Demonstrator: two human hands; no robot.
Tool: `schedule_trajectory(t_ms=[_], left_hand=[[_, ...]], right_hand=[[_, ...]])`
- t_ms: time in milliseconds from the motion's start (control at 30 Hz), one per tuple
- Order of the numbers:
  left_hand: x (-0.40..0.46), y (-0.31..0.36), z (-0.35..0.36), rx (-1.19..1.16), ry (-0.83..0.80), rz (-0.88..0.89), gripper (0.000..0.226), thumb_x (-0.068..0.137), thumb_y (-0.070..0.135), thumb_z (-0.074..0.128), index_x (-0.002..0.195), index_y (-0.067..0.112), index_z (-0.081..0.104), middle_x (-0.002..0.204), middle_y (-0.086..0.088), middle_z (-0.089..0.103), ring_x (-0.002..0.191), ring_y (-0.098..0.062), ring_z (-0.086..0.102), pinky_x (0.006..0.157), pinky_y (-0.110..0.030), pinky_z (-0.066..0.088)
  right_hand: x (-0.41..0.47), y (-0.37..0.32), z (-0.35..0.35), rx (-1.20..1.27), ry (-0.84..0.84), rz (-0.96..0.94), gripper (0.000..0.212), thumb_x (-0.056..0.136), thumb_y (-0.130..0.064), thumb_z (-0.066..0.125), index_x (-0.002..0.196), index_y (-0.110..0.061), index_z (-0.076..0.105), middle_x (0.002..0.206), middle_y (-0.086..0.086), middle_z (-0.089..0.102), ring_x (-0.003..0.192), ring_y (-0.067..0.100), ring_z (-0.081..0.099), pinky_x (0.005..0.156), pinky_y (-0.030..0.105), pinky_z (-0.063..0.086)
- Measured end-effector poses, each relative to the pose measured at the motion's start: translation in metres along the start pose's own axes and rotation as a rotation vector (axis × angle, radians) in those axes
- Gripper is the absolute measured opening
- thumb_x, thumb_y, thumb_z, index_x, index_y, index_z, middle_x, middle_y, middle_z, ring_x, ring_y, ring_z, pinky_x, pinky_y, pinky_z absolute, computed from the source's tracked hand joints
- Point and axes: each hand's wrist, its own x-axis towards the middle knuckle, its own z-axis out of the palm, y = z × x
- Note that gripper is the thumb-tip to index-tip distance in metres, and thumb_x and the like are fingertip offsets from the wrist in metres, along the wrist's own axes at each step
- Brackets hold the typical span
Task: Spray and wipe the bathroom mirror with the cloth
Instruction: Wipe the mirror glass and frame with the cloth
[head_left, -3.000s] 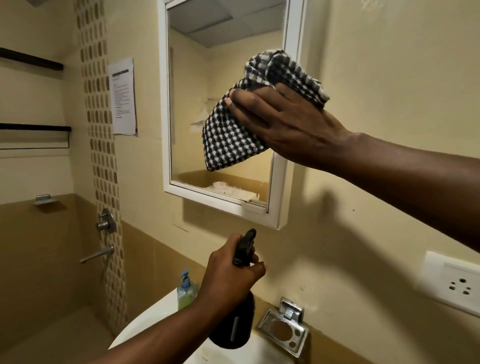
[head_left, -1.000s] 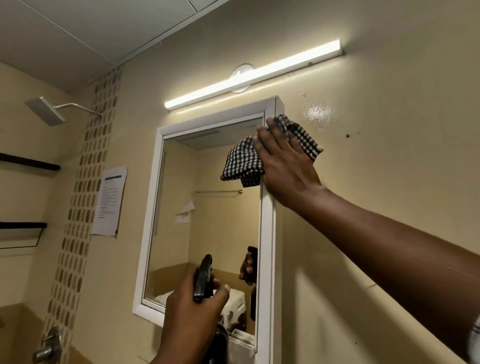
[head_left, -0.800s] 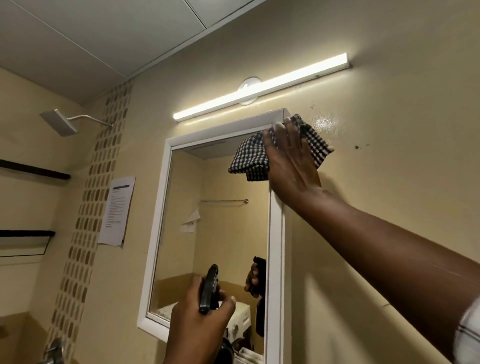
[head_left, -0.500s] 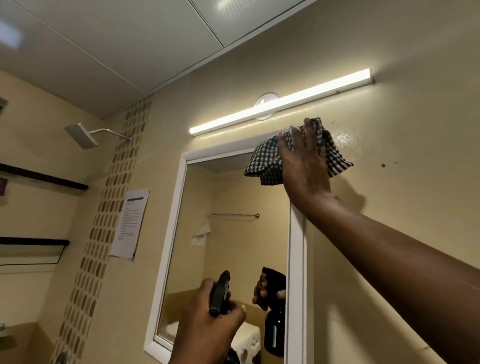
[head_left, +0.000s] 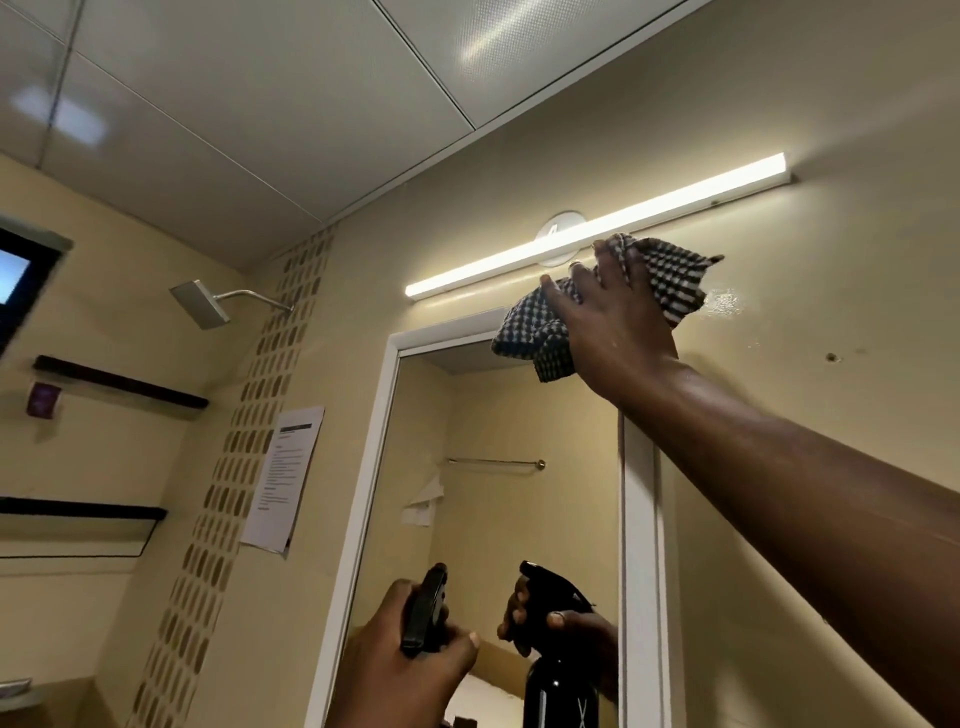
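Mirror (head_left: 498, 499), tall, white-framed, hangs under the light bar (head_left: 597, 234); right hand (head_left: 618, 322), fingers spread, presses the crumpled checked cloth (head_left: 524, 332) on its top-right corner; left hand (head_left: 410, 670) grips the black spray bottle (head_left: 423, 613) below.

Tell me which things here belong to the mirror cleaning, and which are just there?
In use: checked cloth under right hand; spray bottle in left hand; mirror.
Just there: light bar, shower head, paper notice, dark shelves.

Warm, moderately dim interior, lit by a bright tube light (head_left: 597, 231) above the mirror, glare streak on ceiling (head_left: 498, 34), glossy wall (head_left: 724, 301) highlight, wide-angle edge bending, left edge blurred.
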Motion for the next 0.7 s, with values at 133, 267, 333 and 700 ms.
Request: schedule_trajectory(t_ms=[133,267,333,700], left_hand=[[0.008,-0.004,-0.004,-0.027,0.021,-0.002,0.02,0.082,0.017,0.073,0.096,0.018,0.06,0.095,-0.002,0.068,0.091,-0.016,0.064,0.083,-0.027,0.045],[0.017,-0.014,-0.007,-0.001,0.049,0.018,0.019,0.082,0.021,0.073,0.095,0.02,0.058,0.093,0.002,0.068,0.09,-0.01,0.063,0.078,-0.021,0.039],[0.023,-0.02,-0.01,0.002,0.062,0.015,0.02,0.081,0.02,0.073,0.095,0.02,0.059,0.092,0.001,0.068,0.09,-0.012,0.064,0.078,-0.02,0.039],[0.071,-0.05,-0.032,0.048,0.157,0.028,0.023,0.082,0.022,0.074,0.101,0.02,0.06,0.09,0.006,0.066,0.085,-0.007,0.062,0.065,-0.012,0.04]], right_hand=[[0.013,-0.013,0.006,-0.008,-0.023,-0.09,0.076,0.093,-0.041,0.053,0.156,-0.024,0.014,0.158,0.015,0.024,0.148,0.041,0.006,0.119,0.055,-0.001],[0.027,-0.035,0.015,0.011,-0.016,-0.124,0.073,0.093,-0.036,0.052,0.156,-0.025,0.015,0.158,0.013,0.025,0.148,0.039,0.005,0.12,0.055,-0.001],[0.034,-0.046,0.022,0.032,-0.004,-0.143,0.07,0.094,-0.036,0.049,0.156,-0.024,0.017,0.158,0.013,0.026,0.148,0.039,0.006,0.12,0.055,-0.001],[0.078,-0.112,0.063,0.081,0.006,-0.162,0.067,0.088,-0.041,0.056,0.149,-0.025,0.035,0.153,0.012,0.036,0.147,0.039,0.011,0.117,0.055,-0.002]])
